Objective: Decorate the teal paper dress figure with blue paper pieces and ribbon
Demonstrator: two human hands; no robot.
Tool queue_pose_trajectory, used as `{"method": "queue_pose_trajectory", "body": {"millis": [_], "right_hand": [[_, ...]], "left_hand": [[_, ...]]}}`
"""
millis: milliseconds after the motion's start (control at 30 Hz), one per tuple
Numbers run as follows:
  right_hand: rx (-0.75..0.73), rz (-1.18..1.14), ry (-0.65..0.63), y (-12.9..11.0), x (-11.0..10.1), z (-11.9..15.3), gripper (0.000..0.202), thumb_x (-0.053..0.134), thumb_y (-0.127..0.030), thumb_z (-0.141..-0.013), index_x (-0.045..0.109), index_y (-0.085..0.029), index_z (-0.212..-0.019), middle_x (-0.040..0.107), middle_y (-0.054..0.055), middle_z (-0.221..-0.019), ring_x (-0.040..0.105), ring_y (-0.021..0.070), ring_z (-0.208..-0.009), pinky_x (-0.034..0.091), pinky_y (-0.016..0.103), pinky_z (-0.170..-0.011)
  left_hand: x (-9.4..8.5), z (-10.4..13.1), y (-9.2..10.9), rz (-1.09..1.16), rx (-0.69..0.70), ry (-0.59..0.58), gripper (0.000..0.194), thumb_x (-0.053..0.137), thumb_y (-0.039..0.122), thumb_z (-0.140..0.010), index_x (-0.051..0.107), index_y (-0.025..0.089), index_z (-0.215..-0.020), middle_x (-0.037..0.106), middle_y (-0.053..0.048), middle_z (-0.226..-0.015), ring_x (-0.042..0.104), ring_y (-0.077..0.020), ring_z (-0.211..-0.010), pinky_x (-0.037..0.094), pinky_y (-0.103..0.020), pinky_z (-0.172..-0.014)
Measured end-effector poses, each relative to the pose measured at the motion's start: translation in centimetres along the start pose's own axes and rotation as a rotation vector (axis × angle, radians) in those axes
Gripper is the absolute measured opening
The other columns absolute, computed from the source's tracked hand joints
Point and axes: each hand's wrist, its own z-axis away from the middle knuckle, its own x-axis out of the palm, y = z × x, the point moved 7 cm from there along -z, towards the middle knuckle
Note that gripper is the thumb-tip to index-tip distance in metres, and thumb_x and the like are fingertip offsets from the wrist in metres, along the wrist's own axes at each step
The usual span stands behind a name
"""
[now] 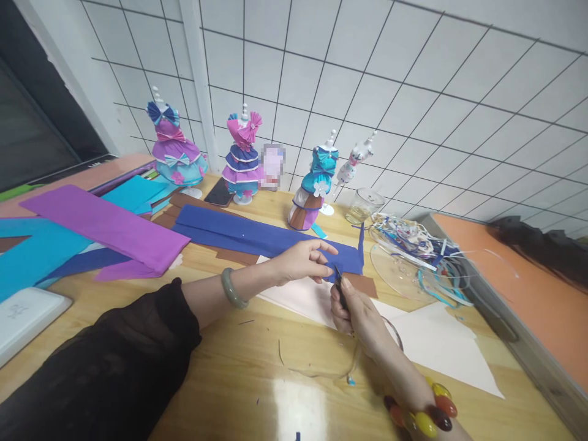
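Note:
My right hand (pixel 356 309) is closed round a small pair of dark scissors (pixel 340 288). Their tips point up and left at my other fingertips. My left hand (pixel 305 260), with a green bangle on the wrist, has its index finger stretched out. Its thumb and lower fingers come together at a small bit of blue paper (pixel 330 278), mostly hidden by the fingers. Just behind both hands lies a long folded strip of dark blue crepe paper (pixel 248 236). White paper (pixel 441 343) and a brown piece (pixel 362 285) spread beneath and beside them.
Several small dress forms stand along the tiled wall, among them one in a pink and blue dress (pixel 242 162). Purple crepe paper (pixel 110 226) and turquoise sheets lie left. A glass (pixel 362 205) and a heap of paper scraps (pixel 413 236) are at the right, beside a raised orange surface (pixel 519 275).

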Motion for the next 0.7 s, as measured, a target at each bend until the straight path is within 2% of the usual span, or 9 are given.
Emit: {"method": "queue_pose_trajectory", "body": {"millis": [167,500,700], "right_hand": [[0.045,-0.085,-0.042,0.63,0.11,-0.18,0.043,0.033,-0.059,-0.083,0.036,-0.021,-0.065,0.023,-0.009,-0.048,0.018,0.0054,-0.037,0.015,0.019,-0.036],[0.039,-0.050,-0.018,0.63,-0.08,-0.29,0.043,0.035,-0.058,-0.084,0.037,-0.020,-0.064,0.024,-0.009,-0.048,0.022,0.0048,-0.036,0.016,0.019,-0.036],[0.051,-0.077,-0.037,0.82,0.09,-0.35,0.043,0.035,-0.061,-0.082,0.036,-0.021,-0.066,0.025,-0.009,-0.048,0.020,0.0056,-0.036,0.016,0.020,-0.036]], "left_hand": [[-0.04,0.02,-0.06,-0.026,0.010,-0.007,0.042,0.067,0.017,-0.066,0.052,0.013,-0.105,0.051,0.004,-0.065,0.054,-0.0078,-0.057,0.047,-0.025,-0.059],[-0.40,-0.14,0.07,-0.029,0.028,0.029,0.042,0.067,0.016,-0.065,0.052,0.013,-0.103,0.053,0.002,-0.069,0.054,-0.0076,-0.060,0.047,-0.025,-0.060],[-0.29,-0.15,-0.22,-0.019,-0.006,0.030,0.041,0.067,0.014,-0.065,0.052,0.012,-0.104,0.053,0.003,-0.066,0.055,-0.0077,-0.057,0.047,-0.025,-0.059]]}}
